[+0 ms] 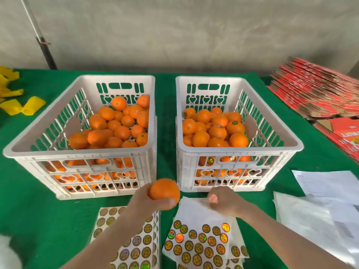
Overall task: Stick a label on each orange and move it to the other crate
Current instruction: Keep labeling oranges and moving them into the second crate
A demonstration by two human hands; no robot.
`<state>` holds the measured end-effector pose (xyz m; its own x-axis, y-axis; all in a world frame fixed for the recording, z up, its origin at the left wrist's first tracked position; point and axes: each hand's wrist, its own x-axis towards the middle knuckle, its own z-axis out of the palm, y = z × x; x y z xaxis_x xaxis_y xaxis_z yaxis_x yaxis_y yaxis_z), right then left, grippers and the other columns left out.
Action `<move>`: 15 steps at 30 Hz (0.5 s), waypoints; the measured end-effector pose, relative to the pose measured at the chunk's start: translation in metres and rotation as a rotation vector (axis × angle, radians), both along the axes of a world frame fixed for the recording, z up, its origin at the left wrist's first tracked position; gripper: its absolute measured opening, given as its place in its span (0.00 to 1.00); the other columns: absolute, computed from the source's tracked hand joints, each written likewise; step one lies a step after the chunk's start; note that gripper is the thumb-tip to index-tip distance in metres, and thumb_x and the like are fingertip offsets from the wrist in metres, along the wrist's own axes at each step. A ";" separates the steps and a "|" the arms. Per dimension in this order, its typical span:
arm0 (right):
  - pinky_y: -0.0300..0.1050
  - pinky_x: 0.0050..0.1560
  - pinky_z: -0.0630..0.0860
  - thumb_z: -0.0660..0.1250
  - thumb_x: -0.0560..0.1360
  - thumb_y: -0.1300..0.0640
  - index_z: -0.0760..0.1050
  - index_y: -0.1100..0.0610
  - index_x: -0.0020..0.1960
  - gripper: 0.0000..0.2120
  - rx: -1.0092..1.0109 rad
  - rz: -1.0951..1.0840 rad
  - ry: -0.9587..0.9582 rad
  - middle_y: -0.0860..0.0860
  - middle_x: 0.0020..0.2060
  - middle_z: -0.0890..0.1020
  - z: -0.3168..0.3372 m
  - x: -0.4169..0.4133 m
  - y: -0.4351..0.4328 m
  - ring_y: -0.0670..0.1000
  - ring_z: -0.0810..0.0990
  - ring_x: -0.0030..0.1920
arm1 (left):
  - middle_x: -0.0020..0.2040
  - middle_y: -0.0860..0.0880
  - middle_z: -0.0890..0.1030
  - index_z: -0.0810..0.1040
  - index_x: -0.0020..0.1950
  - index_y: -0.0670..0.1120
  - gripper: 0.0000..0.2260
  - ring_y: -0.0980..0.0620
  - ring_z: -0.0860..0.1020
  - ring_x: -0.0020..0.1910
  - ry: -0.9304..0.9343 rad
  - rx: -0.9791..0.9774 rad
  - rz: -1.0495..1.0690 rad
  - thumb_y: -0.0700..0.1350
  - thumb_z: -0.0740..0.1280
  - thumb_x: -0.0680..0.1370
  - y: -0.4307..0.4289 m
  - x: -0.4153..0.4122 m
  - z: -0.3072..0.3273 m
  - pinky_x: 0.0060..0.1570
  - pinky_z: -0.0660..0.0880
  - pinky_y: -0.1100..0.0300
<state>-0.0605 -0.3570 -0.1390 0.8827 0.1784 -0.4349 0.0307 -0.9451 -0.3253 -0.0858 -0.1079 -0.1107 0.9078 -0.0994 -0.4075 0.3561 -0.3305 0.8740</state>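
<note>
Your left hand [143, 199] grips a round orange fruit [164, 193], fingers curled round it, near the left white slatted plastic crate [81, 150]. Your right hand [223, 200] is over the white sticker sheet [202, 241], fingers bunched and blurred, so I can't tell if they hold anything.

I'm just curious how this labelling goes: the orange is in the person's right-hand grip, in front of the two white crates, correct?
Not quite. The head view shows the orange in the left-hand grip, not the right, in front of the white left crate and right crate. The right-hand grip is above the sticker sheets; whether it pinches a label is unclear.
</note>
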 end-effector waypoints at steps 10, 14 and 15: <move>0.45 0.43 0.72 0.68 0.72 0.58 0.72 0.59 0.36 0.08 -0.011 0.032 0.037 0.53 0.34 0.74 -0.034 -0.005 0.003 0.52 0.73 0.39 | 0.54 0.46 0.81 0.78 0.56 0.45 0.26 0.49 0.77 0.54 0.238 -0.068 -0.185 0.57 0.75 0.64 -0.045 0.009 -0.052 0.57 0.69 0.55; 0.37 0.37 0.66 0.69 0.74 0.58 0.70 0.50 0.35 0.11 0.413 -0.026 0.030 0.45 0.34 0.73 -0.021 -0.002 0.000 0.45 0.72 0.36 | 0.55 0.42 0.82 0.78 0.59 0.41 0.37 0.42 0.78 0.58 0.185 -0.213 -0.095 0.58 0.75 0.54 -0.038 0.012 -0.054 0.65 0.68 0.48; 0.38 0.40 0.68 0.70 0.73 0.57 0.71 0.48 0.36 0.11 0.497 -0.031 0.020 0.44 0.35 0.74 -0.015 0.000 -0.001 0.46 0.74 0.37 | 0.53 0.42 0.83 0.78 0.59 0.40 0.38 0.42 0.79 0.56 0.169 -0.245 -0.064 0.58 0.76 0.53 -0.035 0.014 -0.054 0.63 0.70 0.49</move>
<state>-0.0603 -0.3584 -0.1542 0.8831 0.3423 -0.3210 -0.0057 -0.6761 -0.7368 -0.0719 -0.1425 -0.1643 0.8179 -0.2681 -0.5092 0.4888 -0.1432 0.8606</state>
